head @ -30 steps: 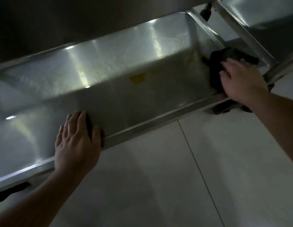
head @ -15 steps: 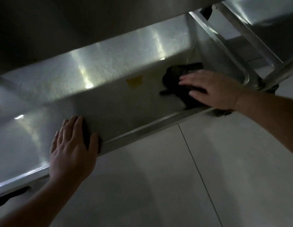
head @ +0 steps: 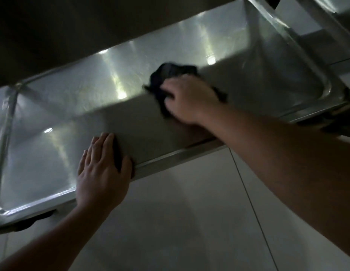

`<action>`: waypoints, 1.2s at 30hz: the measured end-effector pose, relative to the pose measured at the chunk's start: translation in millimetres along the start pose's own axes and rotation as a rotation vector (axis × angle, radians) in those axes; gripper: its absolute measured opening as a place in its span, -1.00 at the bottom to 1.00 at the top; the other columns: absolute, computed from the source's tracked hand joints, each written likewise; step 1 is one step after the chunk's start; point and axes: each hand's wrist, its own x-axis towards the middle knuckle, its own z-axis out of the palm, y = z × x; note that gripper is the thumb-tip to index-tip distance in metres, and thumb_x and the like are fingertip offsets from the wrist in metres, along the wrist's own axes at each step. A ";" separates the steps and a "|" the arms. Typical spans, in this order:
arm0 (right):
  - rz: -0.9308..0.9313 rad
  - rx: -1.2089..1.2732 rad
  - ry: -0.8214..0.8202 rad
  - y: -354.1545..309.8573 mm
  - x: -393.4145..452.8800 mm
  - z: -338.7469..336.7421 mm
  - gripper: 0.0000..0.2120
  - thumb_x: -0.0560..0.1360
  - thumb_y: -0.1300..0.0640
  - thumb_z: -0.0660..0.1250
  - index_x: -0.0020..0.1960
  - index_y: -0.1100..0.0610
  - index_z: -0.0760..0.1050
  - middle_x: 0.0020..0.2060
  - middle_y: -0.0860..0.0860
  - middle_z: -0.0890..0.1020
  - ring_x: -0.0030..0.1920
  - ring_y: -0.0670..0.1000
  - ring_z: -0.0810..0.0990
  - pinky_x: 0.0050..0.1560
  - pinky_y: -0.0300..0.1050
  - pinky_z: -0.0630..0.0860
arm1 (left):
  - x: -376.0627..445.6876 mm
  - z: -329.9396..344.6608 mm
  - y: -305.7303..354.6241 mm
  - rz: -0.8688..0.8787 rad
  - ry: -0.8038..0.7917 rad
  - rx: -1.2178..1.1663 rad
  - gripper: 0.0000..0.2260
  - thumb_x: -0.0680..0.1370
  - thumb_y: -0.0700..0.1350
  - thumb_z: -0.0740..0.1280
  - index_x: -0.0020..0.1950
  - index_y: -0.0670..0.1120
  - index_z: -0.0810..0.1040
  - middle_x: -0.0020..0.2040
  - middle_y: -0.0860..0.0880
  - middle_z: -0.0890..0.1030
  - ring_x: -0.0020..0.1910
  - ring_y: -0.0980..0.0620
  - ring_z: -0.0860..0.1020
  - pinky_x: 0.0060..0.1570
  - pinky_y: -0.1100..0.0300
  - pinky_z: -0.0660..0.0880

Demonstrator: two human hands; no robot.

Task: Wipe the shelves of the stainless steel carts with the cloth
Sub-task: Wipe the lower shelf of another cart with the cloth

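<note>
Dark crumpled cloth (head: 170,75) lies bunched mid-shelf on stainless steel cart shelf (head: 72,98), a shallow raised-rim tray, scuffed, with bright light streaks.

Right hand (head: 189,98) hides much of the blurred cloth (head: 168,75); shelf (head: 52,153) cut off left.

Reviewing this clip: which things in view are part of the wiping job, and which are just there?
In the job:
- cloth, dark, bunched under the right hand
- lower shelf being wiped
- left hand, flat on the shelf's front rim

Just there:
- tiled floor
- caster at the cart's right corner
- neighbouring cart, top right
</note>
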 end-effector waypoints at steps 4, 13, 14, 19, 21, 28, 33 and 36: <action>-0.401 -0.077 -0.090 24.0 -55.7 -2.4 -0.49 0.61 -0.14 0.20 0.53 -0.05 0.47 0.51 -0.10 0.50 0.54 0.06 0.38 0.58 0.05 0.19 | 0.1 0.1 0.9 -0.001 0.001 -0.016 -0.32 0.60 0.28 0.11 0.67 0.02 0.21 0.68 -0.02 0.25 0.69 -0.03 0.12 0.66 -0.09 0.09; 0.435 -0.158 0.253 195.0 -23.1 -75.4 -0.47 0.64 -0.11 0.12 0.51 0.13 0.41 0.44 0.26 0.48 0.41 0.34 0.46 0.41 0.30 0.39 | 1.5 1.8 -0.5 -0.008 0.006 -0.016 -0.32 0.59 0.27 0.12 0.67 0.02 0.21 0.67 -0.01 0.26 0.68 -0.03 0.13 0.65 -0.10 0.12; 0.497 -0.173 0.265 189.9 -12.0 -74.5 -0.46 0.65 -0.09 0.09 0.51 0.18 0.40 0.42 0.30 0.48 0.39 0.37 0.45 0.39 0.31 0.38 | 2.1 1.7 -0.3 -0.010 0.006 -0.016 -0.32 0.59 0.27 0.12 0.67 0.02 0.20 0.68 -0.01 0.25 0.69 -0.03 0.13 0.65 -0.10 0.12; 0.442 -0.085 0.162 107.1 40.1 -52.1 -0.52 0.62 -0.06 0.11 0.35 0.21 0.51 0.32 0.32 0.55 0.31 0.39 0.52 0.30 0.22 0.46 | 2.5 1.7 1.6 -0.024 0.004 -0.010 -0.32 0.59 0.27 0.12 0.68 0.04 0.18 0.68 0.00 0.24 0.69 -0.01 0.11 0.65 -0.09 0.10; 0.271 -0.085 0.102 67.8 49.6 -36.3 -0.56 0.61 -0.06 0.14 0.33 0.18 0.53 0.33 0.27 0.57 0.32 0.33 0.52 0.31 0.13 0.46 | 2.3 2.9 0.5 -0.027 0.006 -0.008 -0.33 0.59 0.28 0.12 0.67 0.06 0.17 0.68 0.02 0.24 0.68 0.00 0.12 0.65 -0.10 0.11; -0.246 -0.069 -0.143 -1.7 -32.7 9.7 -0.36 0.59 -0.24 0.04 0.61 -0.05 0.34 0.60 -0.07 0.37 0.61 0.07 0.27 0.63 0.07 0.14 | 0.9 3.5 -1.2 -0.022 0.020 -0.011 -0.34 0.60 0.26 0.15 0.66 0.04 0.19 0.66 0.01 0.27 0.68 -0.01 0.13 0.65 -0.11 0.12; -0.202 -0.135 0.050 83.7 -106.1 -6.9 -0.45 0.60 -0.20 0.11 0.51 -0.03 0.46 0.49 -0.03 0.51 0.47 0.14 0.46 0.53 0.14 0.29 | -0.1 4.2 -5.4 -0.002 0.018 -0.014 -0.33 0.62 0.28 0.14 0.67 0.04 0.16 0.68 -0.02 0.25 0.68 -0.02 0.13 0.65 -0.14 0.12; 0.177 -0.180 0.200 161.9 -117.2 -35.7 -0.45 0.58 -0.16 0.10 0.48 0.05 0.43 0.48 0.14 0.51 0.42 0.28 0.50 0.50 0.23 0.36 | 1.0 5.0 -5.4 -0.003 0.016 -0.021 -0.32 0.61 0.29 0.14 0.68 0.04 0.17 0.68 -0.01 0.24 0.68 -0.02 0.13 0.65 -0.12 0.12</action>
